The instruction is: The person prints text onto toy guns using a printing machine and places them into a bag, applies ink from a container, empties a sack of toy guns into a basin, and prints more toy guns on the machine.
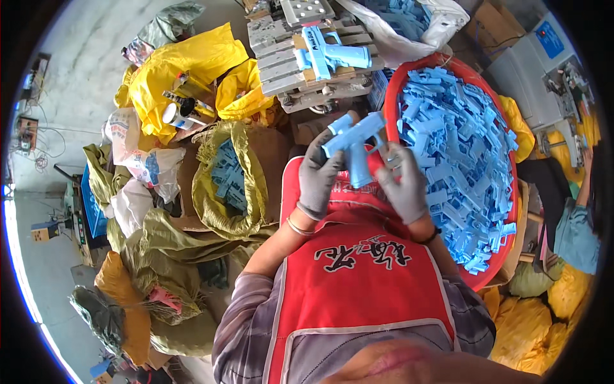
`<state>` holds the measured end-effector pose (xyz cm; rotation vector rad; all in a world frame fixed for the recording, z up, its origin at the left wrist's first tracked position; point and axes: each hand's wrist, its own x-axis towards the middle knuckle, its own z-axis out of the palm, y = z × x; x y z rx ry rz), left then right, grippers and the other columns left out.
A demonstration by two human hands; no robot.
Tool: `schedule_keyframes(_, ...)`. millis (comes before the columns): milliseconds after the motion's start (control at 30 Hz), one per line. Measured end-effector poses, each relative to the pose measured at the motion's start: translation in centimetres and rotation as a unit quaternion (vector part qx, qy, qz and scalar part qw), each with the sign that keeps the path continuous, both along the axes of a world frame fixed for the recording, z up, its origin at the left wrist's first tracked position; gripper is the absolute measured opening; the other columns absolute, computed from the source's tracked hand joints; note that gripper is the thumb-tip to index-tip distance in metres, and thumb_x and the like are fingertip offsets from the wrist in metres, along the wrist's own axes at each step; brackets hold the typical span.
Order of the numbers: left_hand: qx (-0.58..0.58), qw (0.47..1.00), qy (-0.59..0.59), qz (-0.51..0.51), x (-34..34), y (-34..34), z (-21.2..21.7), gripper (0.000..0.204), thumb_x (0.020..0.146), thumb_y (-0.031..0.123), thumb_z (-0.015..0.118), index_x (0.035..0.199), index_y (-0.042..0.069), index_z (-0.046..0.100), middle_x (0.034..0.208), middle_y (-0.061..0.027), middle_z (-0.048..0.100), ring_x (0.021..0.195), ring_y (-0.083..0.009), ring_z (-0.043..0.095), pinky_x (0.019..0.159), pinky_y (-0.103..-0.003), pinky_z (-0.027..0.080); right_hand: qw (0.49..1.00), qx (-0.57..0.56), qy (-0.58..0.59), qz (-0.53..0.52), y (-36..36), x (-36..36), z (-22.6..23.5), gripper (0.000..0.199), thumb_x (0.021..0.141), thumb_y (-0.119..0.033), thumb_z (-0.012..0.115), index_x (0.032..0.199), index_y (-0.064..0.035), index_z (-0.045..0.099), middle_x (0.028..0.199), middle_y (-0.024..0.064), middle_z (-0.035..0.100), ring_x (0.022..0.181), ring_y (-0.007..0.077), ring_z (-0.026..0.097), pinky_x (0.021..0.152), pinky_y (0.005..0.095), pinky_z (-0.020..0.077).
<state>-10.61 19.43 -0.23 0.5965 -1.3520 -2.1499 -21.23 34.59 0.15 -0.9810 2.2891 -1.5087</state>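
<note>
In front of my red apron a light-blue plastic toy pistol is tilted, its muzzle end to the left and its grip pointing down. My left hand, in a grey glove, is closed around its left end. Close beside the trigger guard is my right hand, also gloved, with thumb and fingers apart; whether a fingertip touches the toy cannot be told. Ahead, another blue toy pistol lies on a slatted metal worktable. On my right stands a large red tub heaped with blue toy pistols.
An olive woven sack holding blue pieces stands open at left. Yellow bags with a white cup lie beyond it. A white sack of blue parts is behind the tub. Another person's sleeve shows at far right.
</note>
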Motion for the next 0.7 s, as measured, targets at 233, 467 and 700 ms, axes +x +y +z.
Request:
schedule_keyframes(233,-0.407,0.908,0.052,-0.084,-2.7,0.6,4.0,0.029,0.084,0.006,0.063,0.113,0.002,0.061,0.103,-0.0117,0.066,0.097,-0.0232,0.063,0.085,-0.032,0.049,0.994,-0.102,-0.026,0.039,-1.0,-0.6,-3.1,0.029,0.091,-0.01,0.056,0.115,0.0035,0.05,0.099,0.0156,0.062,0.09,0.0242,0.062,0.076,0.035,0.0479)
schedule_keyframes(467,-0.671,0.716,-0.076,0.179,-5.8,-12.2,6.0,0.037,0.078,0.016,0.069,0.112,0.004,0.059,0.112,-0.0173,0.06,0.101,-0.0354,0.057,0.089,-0.041,0.045,0.933,-0.177,-0.306,-0.064,1.7,-6.6,0.7,0.044,0.099,-0.033,0.046,0.13,-0.0018,0.041,0.111,0.0105,0.06,0.08,0.019,0.063,0.066,0.0278,0.0519)
schedule_keyframes(700,-0.676,0.729,-0.093,0.05,-7.6,-16.7,6.9,0.038,0.077,0.017,0.07,0.113,0.007,0.061,0.114,-0.0159,0.06,0.106,-0.0349,0.055,0.092,-0.041,0.043,0.867,-0.373,-0.329,-0.014,0.2,-10.3,2.1,0.045,0.097,-0.036,0.049,0.132,-0.0073,0.046,0.122,0.0067,0.054,0.104,0.0163,0.055,0.085,0.0301,0.0452)
